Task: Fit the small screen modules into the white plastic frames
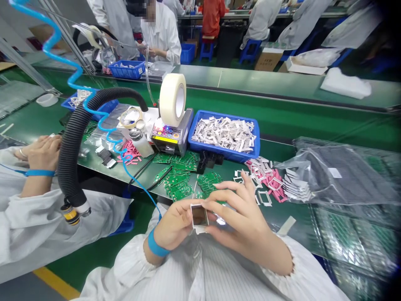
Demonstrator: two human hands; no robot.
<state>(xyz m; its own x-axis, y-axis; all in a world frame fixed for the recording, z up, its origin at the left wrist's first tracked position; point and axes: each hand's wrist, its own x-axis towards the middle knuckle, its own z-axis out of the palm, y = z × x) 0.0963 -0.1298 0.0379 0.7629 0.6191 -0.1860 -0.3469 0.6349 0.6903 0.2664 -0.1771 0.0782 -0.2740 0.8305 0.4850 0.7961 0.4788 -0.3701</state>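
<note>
My left hand (173, 225) grips a small square part with a white frame and dark glossy face (199, 216), close to my lap. My right hand (241, 217) pinches the same part at its right edge, the other fingers spread above it. A blue wrist strap (156, 246) circles my left wrist, its coiled blue cord (103, 121) running up over the bench. Just beyond my hands lie several green circuit boards (178, 179) and loose white frames on pink pieces (266, 177).
A blue bin of white frames (226, 133) stands behind the boards, beside a tape dispenser with a big white roll (172, 113). A black corrugated hose (75, 138) hangs at left. A co-worker's hands (42, 152) rest at far left. Bagged trays (344, 175) lie at right.
</note>
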